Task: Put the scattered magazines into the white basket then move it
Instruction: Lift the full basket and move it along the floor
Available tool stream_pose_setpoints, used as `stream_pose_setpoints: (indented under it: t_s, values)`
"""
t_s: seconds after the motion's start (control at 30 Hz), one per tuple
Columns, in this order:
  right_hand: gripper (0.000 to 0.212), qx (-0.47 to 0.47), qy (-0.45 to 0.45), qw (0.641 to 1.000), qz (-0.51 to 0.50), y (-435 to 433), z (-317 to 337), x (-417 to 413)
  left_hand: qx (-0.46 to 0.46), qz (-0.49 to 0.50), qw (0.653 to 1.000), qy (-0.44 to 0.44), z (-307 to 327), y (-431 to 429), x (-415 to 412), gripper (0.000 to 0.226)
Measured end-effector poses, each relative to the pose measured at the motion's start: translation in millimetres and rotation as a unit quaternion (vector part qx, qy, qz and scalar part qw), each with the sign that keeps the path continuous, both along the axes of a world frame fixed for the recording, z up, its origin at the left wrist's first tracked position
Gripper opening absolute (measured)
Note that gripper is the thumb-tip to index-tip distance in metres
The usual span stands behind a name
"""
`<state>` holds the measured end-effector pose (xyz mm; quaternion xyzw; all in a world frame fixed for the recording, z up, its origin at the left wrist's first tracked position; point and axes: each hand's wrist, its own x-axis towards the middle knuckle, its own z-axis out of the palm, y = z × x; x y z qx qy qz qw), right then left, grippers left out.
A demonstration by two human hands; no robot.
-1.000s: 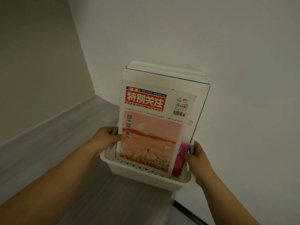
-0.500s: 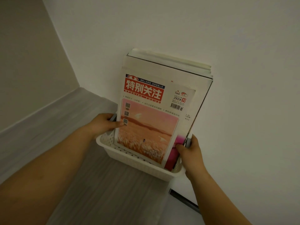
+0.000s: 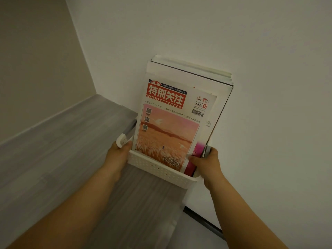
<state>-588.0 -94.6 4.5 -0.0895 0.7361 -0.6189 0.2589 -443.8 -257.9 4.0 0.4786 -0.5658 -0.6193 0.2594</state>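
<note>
A white perforated basket (image 3: 158, 168) hangs above the grey floor, tilted, close to the white wall. Several magazines (image 3: 172, 126) stand upright in it; the front one has a red title block and a pink-orange field picture, and a pink cover shows at its lower right. My left hand (image 3: 118, 155) grips the basket's left end near a grey handle. My right hand (image 3: 206, 163) holds the right end, thumb over the rim against the magazines. Both forearms reach in from the bottom.
A white wall (image 3: 251, 123) stands right behind the basket, and a beige wall (image 3: 36, 69) meets it at the corner on the left. Grey wood-look floor (image 3: 62, 150) spreads below. A dark strip (image 3: 203, 221) runs along the foot of the white wall.
The basket with the magazines has moved closer to the white wall and tilted, its left end now raised. Both hands stay gripped on its ends.
</note>
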Motion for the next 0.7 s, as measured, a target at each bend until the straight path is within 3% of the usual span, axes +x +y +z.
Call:
stream_pose_setpoints:
  t_s: [0.13, 0.7]
  values:
    - [0.05, 0.025, 0.04, 0.999, -0.027, -6.6, -0.6, -8.6, -0.019, -0.025, 0.999, -0.017, -1.3, -8.0, 0.8, 0.045]
    - [0.055, 0.023, 0.036, 0.997, -0.066, -16.9, -4.2, -26.4, -0.014, -0.086, 0.996, -0.034, -5.6, -30.1, -27.3, 0.044]
